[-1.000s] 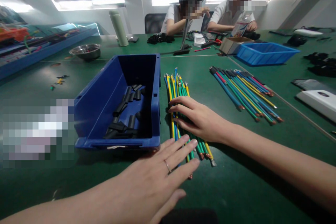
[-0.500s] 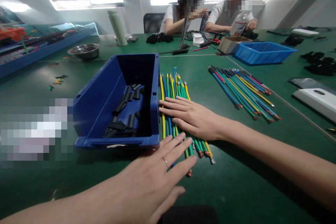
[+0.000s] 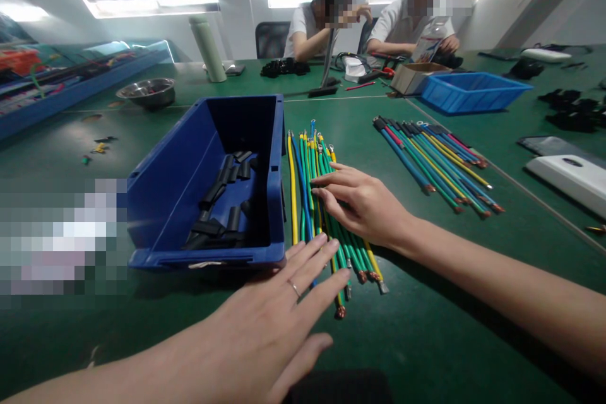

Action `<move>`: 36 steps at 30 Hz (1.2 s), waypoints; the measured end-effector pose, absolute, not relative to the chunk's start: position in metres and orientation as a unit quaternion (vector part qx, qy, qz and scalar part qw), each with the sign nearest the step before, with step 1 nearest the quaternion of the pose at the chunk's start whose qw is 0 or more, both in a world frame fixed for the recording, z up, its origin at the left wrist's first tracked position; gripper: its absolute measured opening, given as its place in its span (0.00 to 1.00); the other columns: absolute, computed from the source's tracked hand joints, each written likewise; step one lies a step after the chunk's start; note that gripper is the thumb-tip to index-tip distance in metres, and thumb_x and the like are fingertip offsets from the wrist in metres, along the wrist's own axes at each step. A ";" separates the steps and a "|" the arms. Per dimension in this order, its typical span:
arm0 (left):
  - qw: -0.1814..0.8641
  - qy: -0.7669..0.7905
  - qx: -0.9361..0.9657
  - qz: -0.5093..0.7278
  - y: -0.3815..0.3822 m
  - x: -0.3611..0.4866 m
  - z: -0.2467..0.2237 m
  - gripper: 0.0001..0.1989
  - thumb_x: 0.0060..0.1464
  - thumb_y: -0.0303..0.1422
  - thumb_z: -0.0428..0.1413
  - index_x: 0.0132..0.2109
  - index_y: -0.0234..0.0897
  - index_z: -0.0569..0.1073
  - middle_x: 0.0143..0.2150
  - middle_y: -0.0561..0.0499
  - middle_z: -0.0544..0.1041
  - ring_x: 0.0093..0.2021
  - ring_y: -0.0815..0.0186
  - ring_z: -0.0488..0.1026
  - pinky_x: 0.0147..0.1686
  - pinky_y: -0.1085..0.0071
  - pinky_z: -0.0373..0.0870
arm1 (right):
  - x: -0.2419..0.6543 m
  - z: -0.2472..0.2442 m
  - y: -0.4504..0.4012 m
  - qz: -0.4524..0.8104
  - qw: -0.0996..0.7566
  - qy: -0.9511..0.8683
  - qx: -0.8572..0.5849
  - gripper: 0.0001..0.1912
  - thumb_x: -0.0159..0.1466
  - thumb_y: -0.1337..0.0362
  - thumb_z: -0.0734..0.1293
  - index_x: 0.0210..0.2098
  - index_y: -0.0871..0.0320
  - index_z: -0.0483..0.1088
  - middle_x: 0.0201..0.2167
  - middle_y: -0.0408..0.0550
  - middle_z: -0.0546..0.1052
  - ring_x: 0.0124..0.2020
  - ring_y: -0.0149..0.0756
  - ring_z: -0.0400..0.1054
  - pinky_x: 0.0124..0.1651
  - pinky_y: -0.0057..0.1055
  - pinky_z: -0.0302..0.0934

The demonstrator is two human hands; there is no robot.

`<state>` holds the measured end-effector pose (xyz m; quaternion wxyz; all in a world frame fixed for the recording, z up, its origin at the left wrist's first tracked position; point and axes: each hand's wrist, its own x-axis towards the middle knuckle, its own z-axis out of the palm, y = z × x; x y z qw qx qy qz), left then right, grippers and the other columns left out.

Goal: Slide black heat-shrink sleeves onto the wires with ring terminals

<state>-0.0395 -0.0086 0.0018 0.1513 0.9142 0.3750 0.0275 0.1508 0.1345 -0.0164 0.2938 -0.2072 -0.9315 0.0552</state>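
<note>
A loose spread of cut wires [image 3: 293, 192], yellow, green and blue, lies on the green table just right of the blue parts bin [image 3: 276, 214]. Their far ends carry metal terminals; some near ends show bare copper. My right hand [image 3: 367, 207] rests on the middle of the wires, fingers slightly curled and apart, gripping nothing visible. Fingers stretched out, my left hand [image 3: 272, 306] lies by the bin's front corner, over the near part of the wires. Short black tubes [image 3: 207, 227] lie inside the bin.
To the right lies a second row of wires [image 3: 440, 167] with black and red sleeves. Behind it stand a cardboard box [image 3: 411, 79] and a blue tray [image 3: 473, 93]. A metal bowl [image 3: 149, 95] and a pale green bottle [image 3: 207, 50] are farther left. Two people sit opposite.
My right hand has drawn back slightly to the right, away from the bin's side, and its fingers have bent. More of the wires show. My left hand stays nearly in place.
</note>
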 end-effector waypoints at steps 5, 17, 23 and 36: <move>0.158 0.386 0.908 0.028 -0.009 -0.040 0.002 0.32 0.63 0.34 0.51 0.70 0.35 0.52 0.74 0.36 0.40 0.73 0.48 0.39 0.68 0.47 0.50 | 0.156 -0.016 0.140 0.101 0.216 -0.954 -0.180 0.18 0.69 0.67 0.58 0.53 0.59 0.74 0.56 0.54 0.75 0.59 0.39 0.68 0.66 0.48 0.57; 0.157 0.398 0.903 0.029 -0.006 -0.038 0.000 0.32 0.63 0.33 0.51 0.70 0.34 0.52 0.74 0.37 0.41 0.73 0.49 0.40 0.68 0.48 0.50 | 0.159 -0.011 0.142 0.088 0.149 -0.974 -0.147 0.23 0.71 0.62 0.57 0.64 0.56 0.63 0.65 0.52 0.66 0.66 0.41 0.57 0.68 0.50 0.48; 0.154 0.395 0.905 0.033 -0.006 -0.038 0.001 0.31 0.63 0.33 0.51 0.70 0.33 0.52 0.74 0.38 0.41 0.73 0.51 0.40 0.68 0.50 0.51 | 0.160 -0.011 0.144 0.098 0.191 -0.965 -0.153 0.18 0.71 0.59 0.59 0.55 0.59 0.71 0.56 0.55 0.73 0.59 0.42 0.64 0.64 0.48 0.57; 0.147 0.391 0.908 0.023 -0.006 -0.037 0.000 0.31 0.63 0.34 0.51 0.70 0.33 0.53 0.74 0.37 0.41 0.73 0.51 0.40 0.68 0.49 0.51 | 0.159 -0.015 0.144 0.071 0.176 -0.968 -0.162 0.24 0.72 0.59 0.56 0.65 0.58 0.61 0.69 0.55 0.57 0.72 0.44 0.44 0.70 0.51 0.44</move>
